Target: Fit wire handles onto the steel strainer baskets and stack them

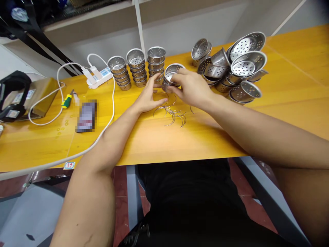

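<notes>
My right hand (192,85) has its fingers closed on the near rim of a perforated metal cup (171,70), which stands upright at the back of the table. What lies under its fingertips is partly hidden. My left hand (150,96) is just left of that cup, thumb and fingers spread, with nothing in it. Behind its fingers rises a stack of similar cups (156,56); two more stacks, the middle stack (135,63) and the left stack (118,70), stand alongside. Thin curved metal wires (171,111) lie in a loose heap below my hands.
A jumbled pile of perforated cups (231,67) sits at the right. To the left are a power strip (100,78) with a white cable (113,106), a blurred phone (86,116), a green-yellow screwdriver (67,101), and headphones (15,92) on a cardboard box (45,99).
</notes>
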Demonstrator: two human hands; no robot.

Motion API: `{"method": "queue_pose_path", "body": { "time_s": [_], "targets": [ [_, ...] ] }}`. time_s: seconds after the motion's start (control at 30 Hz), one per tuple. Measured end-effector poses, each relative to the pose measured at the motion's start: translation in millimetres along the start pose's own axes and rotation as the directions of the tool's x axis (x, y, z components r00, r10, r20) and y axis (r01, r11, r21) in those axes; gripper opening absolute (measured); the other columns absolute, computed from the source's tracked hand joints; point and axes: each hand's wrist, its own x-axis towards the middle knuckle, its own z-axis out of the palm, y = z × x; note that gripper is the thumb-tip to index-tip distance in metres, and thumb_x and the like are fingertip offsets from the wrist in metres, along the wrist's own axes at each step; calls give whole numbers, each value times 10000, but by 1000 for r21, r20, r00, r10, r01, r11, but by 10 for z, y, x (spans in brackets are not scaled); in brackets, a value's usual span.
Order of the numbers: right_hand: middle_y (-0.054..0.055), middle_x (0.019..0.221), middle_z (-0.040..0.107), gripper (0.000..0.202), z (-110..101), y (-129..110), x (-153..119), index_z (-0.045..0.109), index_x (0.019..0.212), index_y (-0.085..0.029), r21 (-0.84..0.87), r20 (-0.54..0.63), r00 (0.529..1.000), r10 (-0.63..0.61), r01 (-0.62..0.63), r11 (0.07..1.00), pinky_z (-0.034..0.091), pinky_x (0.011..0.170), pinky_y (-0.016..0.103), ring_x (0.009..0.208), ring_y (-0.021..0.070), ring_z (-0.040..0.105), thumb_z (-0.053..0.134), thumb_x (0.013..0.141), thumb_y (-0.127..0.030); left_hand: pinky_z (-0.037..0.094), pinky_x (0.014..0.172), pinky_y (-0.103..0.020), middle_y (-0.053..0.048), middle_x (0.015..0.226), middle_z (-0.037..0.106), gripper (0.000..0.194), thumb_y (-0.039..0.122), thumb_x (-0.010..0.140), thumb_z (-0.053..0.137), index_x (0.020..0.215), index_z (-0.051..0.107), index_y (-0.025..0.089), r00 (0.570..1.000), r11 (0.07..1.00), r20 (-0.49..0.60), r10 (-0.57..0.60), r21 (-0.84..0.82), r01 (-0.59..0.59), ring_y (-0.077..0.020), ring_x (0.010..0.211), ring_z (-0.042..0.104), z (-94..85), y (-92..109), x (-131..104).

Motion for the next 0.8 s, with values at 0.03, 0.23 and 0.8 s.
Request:
{"method": "queue_pose_path", "body": {
  "time_s": [0.03,0.23,0.8],
  "targets": [
    [130,1202,818,429,-2,-122,-60,842,1168,-332,7,19,1000,-17,17,1000,717,1030,615,1107,407,806,743,1230,-745,664,1442,-670,-211,2028,507,1232,686,998,1042,1953,335,358,1000,1000,8,14,4,-14,-453,1748,714,21,29,10],
    [130,1334,825,190,129,-426,-146,802,1171,-305,86,96,991,-95,87,993,708,1056,578,1188,388,808,682,1227,-442,592,1530,-672,-165,1825,683,1023,549,1026,1009,1848,449,309,999,999,-36,40,33,-39,-447,1763,704,82,112,43],
    [159,1515,728,395,56,-162,-144,855,1259,-311,202,203,975,-92,50,978,727,1125,628,1137,353,758,738,1212,-685,649,1463,-680,-145,1657,806,935,811,951,1045,1650,679,309,998,987,-47,52,155,-45,-471,1613,796,-117,309,65]
  ]
}}
